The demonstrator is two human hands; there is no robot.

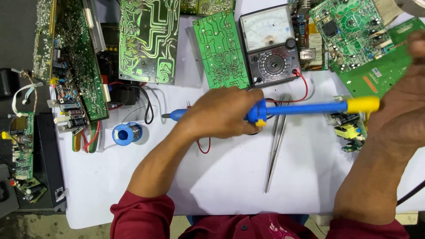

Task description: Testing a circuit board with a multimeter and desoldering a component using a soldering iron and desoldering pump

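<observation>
On the bench (230,186), the desoldering pump (305,107) lies crosswise, held between the left hand (221,113) and the right hand (398,110). The multimeter (271,44) stands behind it, the tweezers (274,146) lie under it, and the solder spool (126,132) sits to the left.

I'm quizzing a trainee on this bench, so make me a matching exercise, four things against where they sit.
Things:
1. desoldering pump
2. solder spool
3. tweezers
4. multimeter

Places:
A. top middle, beside a green board
B. held in the left hand
C. flat on the white sheet, below the pump
D. left of the left hand, near a black wire

Pairs: 1-B, 2-D, 3-C, 4-A
</observation>
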